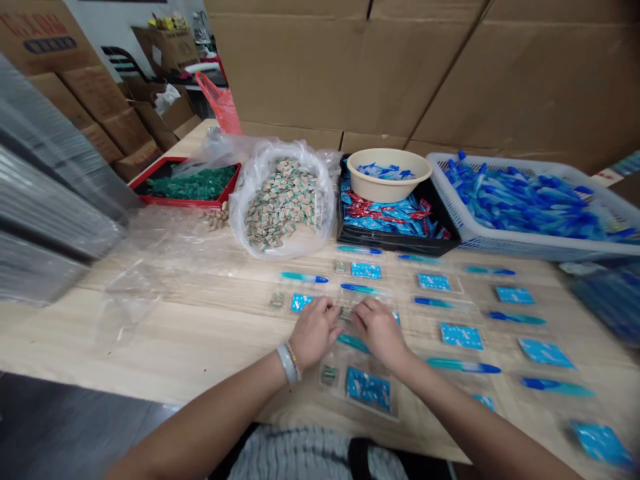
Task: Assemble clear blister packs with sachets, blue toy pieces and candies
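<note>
My left hand point(314, 328) and my right hand point(379, 328) are close together over the middle of the table, both with curled fingers. Between their fingertips lies a small square tan-and-green piece point(345, 313). Whether either hand pinches it, or the clear packaging around it, is hard to tell. A blue packet shows partly behind my right hand. Just beyond is a blue-tipped plastic stick point(361, 289), and a teal one point(353, 343) lies partly under the right hand. Nearer me, a clear tray holds a blue packet point(369, 388) and a square piece point(329, 375).
Rows of clear trays with blue packets point(461, 335) and sticks point(517, 318) spread rightward. Behind stand a bag of square pieces point(283, 200), a red tray point(185, 202), a black tray point(395, 243) under a cream bowl point(390, 190), and a white basket point(520, 241). Grey stacks point(45, 207) stand left.
</note>
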{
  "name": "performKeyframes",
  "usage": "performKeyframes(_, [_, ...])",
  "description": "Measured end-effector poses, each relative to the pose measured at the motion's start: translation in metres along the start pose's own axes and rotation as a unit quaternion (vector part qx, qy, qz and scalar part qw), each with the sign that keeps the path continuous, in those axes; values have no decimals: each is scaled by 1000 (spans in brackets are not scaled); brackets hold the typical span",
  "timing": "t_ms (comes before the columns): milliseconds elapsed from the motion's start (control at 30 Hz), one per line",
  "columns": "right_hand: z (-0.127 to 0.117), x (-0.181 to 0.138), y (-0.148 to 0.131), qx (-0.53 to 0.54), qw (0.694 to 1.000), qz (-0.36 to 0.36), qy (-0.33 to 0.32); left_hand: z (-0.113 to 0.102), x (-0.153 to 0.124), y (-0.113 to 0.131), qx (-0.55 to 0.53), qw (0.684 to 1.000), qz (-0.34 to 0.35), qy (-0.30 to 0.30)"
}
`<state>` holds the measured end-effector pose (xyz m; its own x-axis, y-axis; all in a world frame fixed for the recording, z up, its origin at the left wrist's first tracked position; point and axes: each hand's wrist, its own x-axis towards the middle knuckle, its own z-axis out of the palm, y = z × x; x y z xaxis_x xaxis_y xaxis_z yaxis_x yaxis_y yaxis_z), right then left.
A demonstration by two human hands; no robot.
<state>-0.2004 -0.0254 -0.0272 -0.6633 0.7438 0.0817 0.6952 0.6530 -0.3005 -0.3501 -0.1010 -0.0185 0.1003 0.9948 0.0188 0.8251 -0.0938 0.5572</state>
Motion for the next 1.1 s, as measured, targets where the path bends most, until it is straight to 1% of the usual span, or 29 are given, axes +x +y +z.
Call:
performKeyframes(100, [9,2,3,39,999,-14,-5,2,17,-3,20,1000,13,-13])
performKeyframes(233, [14,1,8,74,997,-33,-15,2,16,-2,34,999,23,-26])
performKeyframes(333, [6,4,13,84,995,-47,-25,-4,14,-2,38,999,29,-23])
performKeyframes(400, [-6,13,15,105,993,-49,-10,-16,17,-12,21,999,35,-5])
performKeyframes(433, [-14,21,15,116,992,-48,2,-27,21,-21,8,999,33,7])
performKeyframes(500, [-29,46,10,138,989,-54,21,-53,31,-51,-7,999,6,46])
performKeyframes(533, [-35,62,5,147,987,-63,25,-68,38,-69,-2,997,-23,70])
performKeyframes(600, [-41,100,-11,150,985,-85,22,-98,51,-108,38,985,-102,137])
performKeyframes(633, [-40,120,-20,144,985,-91,16,-110,57,-126,67,977,-140,148])
performKeyframes(667, [-35,141,-30,134,987,-92,6,-119,63,-142,101,969,-174,144])
performKeyframes(733, [-19,179,-50,112,990,-86,-28,-129,69,-164,170,955,-221,101])
performKeyframes(800, [5,208,-66,89,991,-75,-70,-128,71,-173,222,942,-243,59])
performKeyframes(833, [18,219,-72,77,991,-67,-87,-125,71,-175,237,938,-247,50])
performKeyframes(900, [40,232,-82,46,992,-40,-109,-118,70,-176,244,936,-248,52])
performKeyframes(967, [56,237,-89,14,994,-8,-112,-113,71,-176,237,938,-247,59])
performKeyframes(1033, [64,239,-95,-5,994,11,-105,-111,73,-178,229,939,-249,64])
performKeyframes(1100, [69,241,-97,-2,995,18,-102,-112,76,-180,224,939,-254,64])
